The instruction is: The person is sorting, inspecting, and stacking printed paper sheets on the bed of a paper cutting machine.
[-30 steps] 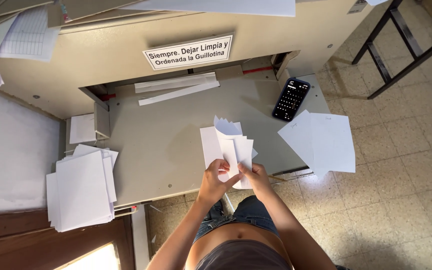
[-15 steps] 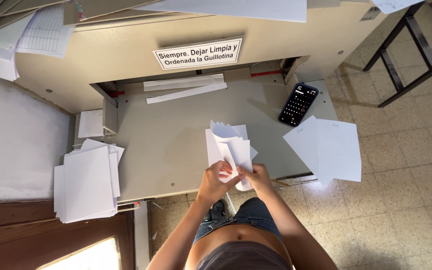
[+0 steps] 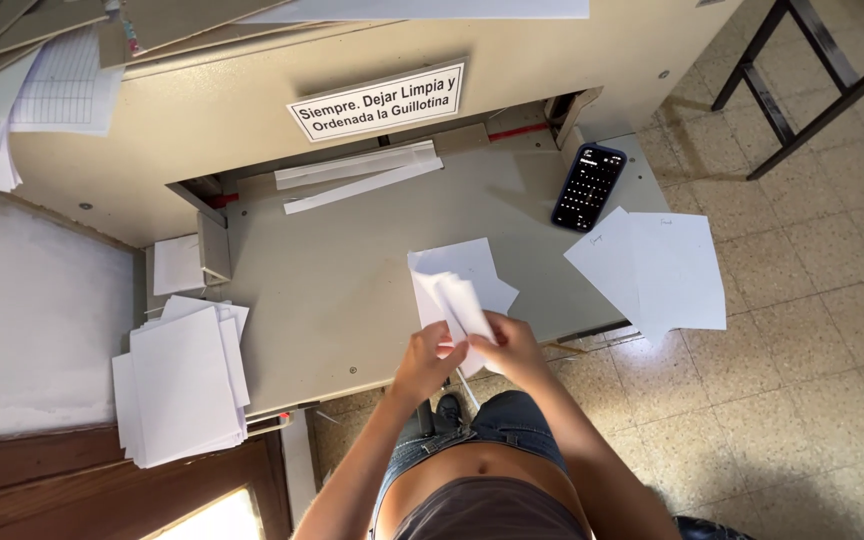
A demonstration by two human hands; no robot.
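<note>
**Paper sheets being sorted at the cutter bed**

Paper sheets (image 3: 455, 297) sit bunched between both hands, just above the near edge of the grey surface (image 3: 352, 290). The left hand (image 3: 425, 362) is closed on the lower edge of the bunch, and the right hand (image 3: 508, 350) pinches it from the other side, fingers curled around the corner. From here I cannot quite tell how many sheets are in the bunch; it looks like a few, fanned.

Well off to the left of the left hand lies a tidy stack of white sheets (image 3: 184, 382), which reads as work already gathered. To the right of the right hand, loose sheets (image 3: 658, 268) hang over the edge, apparently not yet collected. Beyond the hands, trimmed strips (image 3: 360, 172) lie at the blade slot, with a dark phone (image 3: 588, 186) far right.
</note>
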